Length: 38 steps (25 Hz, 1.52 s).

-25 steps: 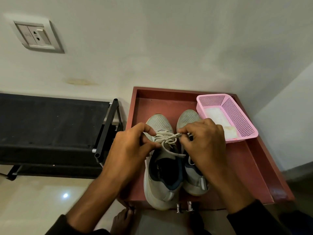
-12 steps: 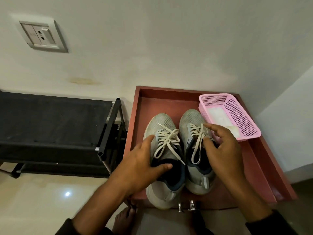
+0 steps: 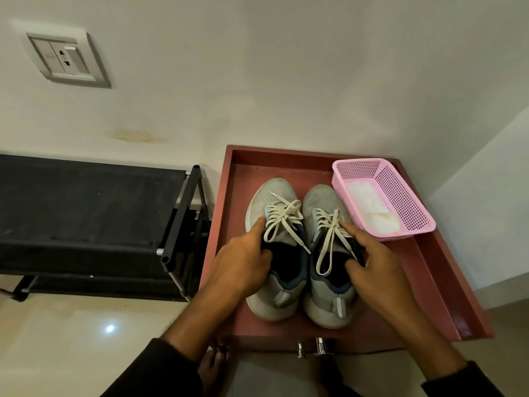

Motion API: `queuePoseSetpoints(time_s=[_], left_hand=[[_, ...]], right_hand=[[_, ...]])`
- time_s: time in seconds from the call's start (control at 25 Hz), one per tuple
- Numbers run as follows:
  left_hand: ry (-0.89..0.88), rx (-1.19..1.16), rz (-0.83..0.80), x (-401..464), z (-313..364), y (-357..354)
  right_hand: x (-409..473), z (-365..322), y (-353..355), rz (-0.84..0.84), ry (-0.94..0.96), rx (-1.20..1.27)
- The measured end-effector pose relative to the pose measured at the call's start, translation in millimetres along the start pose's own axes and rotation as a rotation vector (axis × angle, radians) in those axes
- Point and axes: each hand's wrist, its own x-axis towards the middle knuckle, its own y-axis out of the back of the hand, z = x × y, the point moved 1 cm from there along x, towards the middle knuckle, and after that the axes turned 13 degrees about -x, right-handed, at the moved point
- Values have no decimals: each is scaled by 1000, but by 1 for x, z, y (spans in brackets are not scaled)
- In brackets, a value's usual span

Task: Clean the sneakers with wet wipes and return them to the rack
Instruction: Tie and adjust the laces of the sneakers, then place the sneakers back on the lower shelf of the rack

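Both hands take hold of the sneakers, ready to lift them toward the rack.

The left hand (image 3: 243, 260) has its grip clamped on the collar of the left sneaker (image 3: 276, 247), thumb inside the opening; the right hand (image 3: 372, 260) grips the right sneaker (image 3: 326, 253) the same way. The pair stands side by side at centre frame on the red bench (image 3: 429, 282), just beside the pink basket (image 3: 400, 196) of wet wipes (image 3: 369, 209). Laces look tied, so cleaning seems done; next comes a level lift leftward to the black rack (image 3: 86, 210) at the frame's left.
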Motion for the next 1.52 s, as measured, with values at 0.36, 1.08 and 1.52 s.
queuePoseSetpoints(time_s=[0.36,1.08,1.52], left_hand=[[-70,-105,78,-7,-1,5],[-96,470,-201,-46,28,-24],[-128,487,-94,-58,31,-27]], right_hand=[[-7,-17,2,76,118,-190],[-54,-38,-3,-146,474,-714],[-59,-53,5,-211,546,-702]])
